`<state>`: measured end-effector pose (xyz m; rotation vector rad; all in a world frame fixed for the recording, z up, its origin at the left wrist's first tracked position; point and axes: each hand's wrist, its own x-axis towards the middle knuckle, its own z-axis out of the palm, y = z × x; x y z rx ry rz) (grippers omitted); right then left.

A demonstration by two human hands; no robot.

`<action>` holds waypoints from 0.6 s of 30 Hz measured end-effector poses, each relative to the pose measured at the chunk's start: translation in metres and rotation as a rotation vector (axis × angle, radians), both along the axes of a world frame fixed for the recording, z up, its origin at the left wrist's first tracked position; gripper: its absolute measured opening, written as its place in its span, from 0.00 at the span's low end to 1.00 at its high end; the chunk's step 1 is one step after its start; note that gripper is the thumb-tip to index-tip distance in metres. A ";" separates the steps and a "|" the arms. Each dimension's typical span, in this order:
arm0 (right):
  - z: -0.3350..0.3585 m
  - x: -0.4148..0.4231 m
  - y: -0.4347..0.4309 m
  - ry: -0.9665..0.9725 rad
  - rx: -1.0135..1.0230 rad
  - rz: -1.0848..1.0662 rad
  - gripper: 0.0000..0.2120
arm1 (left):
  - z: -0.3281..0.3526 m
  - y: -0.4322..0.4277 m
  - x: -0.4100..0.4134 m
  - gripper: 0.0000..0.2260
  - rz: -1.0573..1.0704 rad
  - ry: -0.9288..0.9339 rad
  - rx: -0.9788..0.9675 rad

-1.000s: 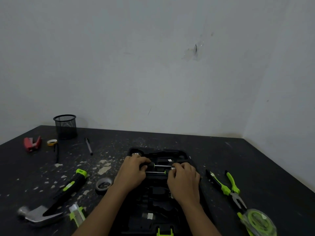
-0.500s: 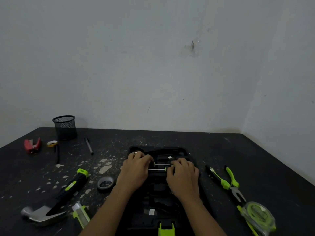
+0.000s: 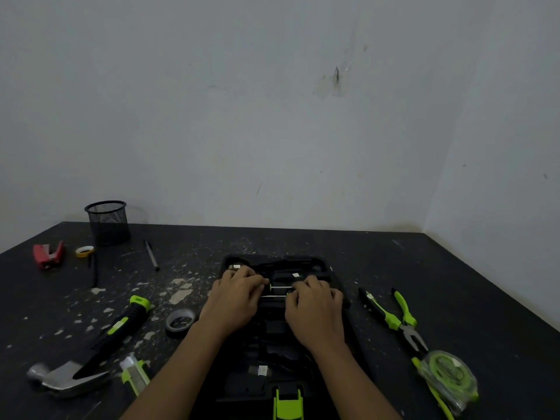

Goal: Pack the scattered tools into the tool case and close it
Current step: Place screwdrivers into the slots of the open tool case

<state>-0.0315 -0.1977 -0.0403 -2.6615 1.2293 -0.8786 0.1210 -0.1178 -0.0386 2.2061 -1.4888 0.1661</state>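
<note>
Black moulded plastic makes up the case, which lies open at the middle of the desk. Two screwdrivers sit across its upper tray, their thin steel shafts side by side. My left grip curls its fingers over their left ends and my right grip curls over the right ends, both pinching the tools down toward the slots; whether they are fully seated I cannot tell. I judge these light and stiff, with slick bare shafts, so the rubbery handles are the place to hold and press. The hammer, off to the left, looks head-heavy, and I would take it near the head. The pliers and tape measure on the right seem compact and easy to lift, though the pliers' handles may swing open.
</note>
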 end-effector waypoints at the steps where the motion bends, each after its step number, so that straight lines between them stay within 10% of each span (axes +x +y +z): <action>1: 0.000 0.000 0.000 0.010 -0.006 -0.002 0.15 | 0.000 0.000 0.000 0.14 0.000 0.000 0.002; 18: -0.004 -0.002 -0.001 -0.054 -0.016 -0.247 0.10 | 0.002 0.001 0.004 0.16 -0.032 0.062 0.085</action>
